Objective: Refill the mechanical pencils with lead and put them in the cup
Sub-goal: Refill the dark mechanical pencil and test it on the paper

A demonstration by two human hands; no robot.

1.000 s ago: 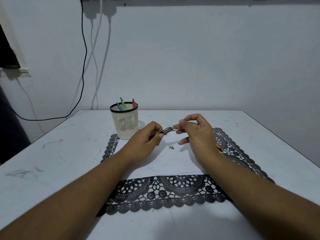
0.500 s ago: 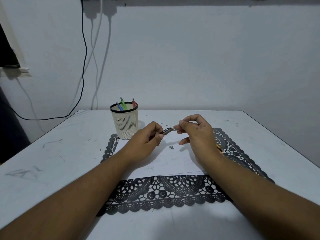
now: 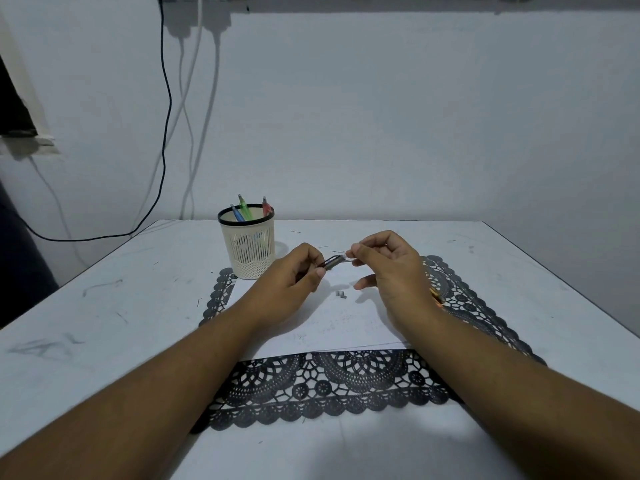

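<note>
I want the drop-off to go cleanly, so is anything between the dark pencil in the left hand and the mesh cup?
Nothing visible blocks it. The dark mechanical pencil, held by the left hand, has bare table between it and the cream mesh cup. Three coloured pencils already stand inside, leaving room.

Single head view: looks forward-down over table (image 3: 104, 306), wall behind, close above forearms.

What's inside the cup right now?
Three pencils stand in the cup: a blue one, a green one and a red one, only their upper ends showing above the rim. The cup's wall hides their lower parts and its bottom.
</note>
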